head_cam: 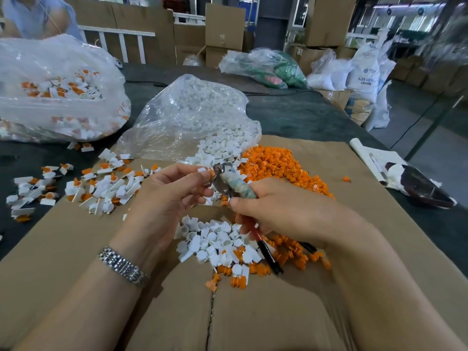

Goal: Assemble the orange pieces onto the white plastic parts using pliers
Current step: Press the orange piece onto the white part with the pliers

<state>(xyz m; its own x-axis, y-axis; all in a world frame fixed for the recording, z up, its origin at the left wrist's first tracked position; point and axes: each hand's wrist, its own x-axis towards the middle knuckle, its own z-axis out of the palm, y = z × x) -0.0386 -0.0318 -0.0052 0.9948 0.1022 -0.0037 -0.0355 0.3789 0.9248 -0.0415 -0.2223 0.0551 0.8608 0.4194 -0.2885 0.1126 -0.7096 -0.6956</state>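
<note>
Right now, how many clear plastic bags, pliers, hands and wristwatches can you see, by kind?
Clear bags: 3, one of finished parts, one of white parts, one at the back
Pliers: 1
Hands: 2, left and right
Wristwatch: 1
Total: 7

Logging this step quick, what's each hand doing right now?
Left hand: fingers pinch a small white part with an orange piece at the plier tips.
Right hand: grip closed round the pliers.
</note>
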